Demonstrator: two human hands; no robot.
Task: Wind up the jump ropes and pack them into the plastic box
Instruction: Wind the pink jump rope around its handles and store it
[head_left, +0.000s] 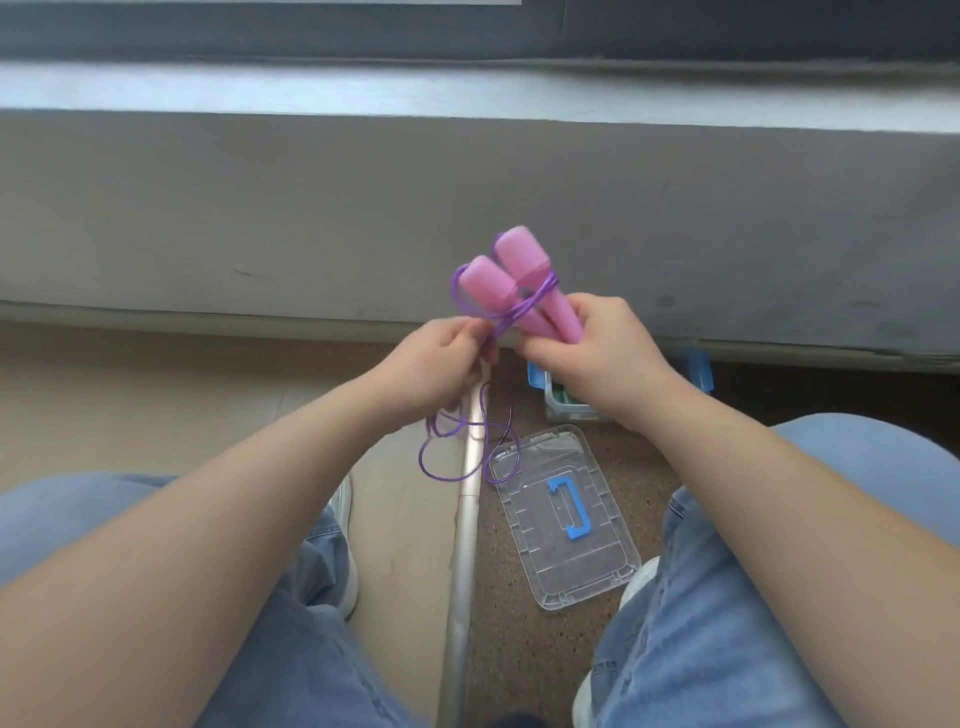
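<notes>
1. Denim knees and both forearms fill the foreground.
2. Right hand (597, 353) is wrapped round the lower ends of both pink handles (511, 280), held side by side, tips up, above the floor.
3. Left hand (441, 358) pinches the purple cord (467, 447) just beside the handles, which already carry a few turns.
4. Rest of the cord hangs below in loose loops (a fair bit still to wind, my guess).
5. Clear plastic box (563, 410) sits on the floor, mostly hidden by the right hand. It holds something green that I can't identify.
6. Lid (566, 545) lies off, beside the box.
7. Remaining: finish winding, pack this rope, close up.
</notes>
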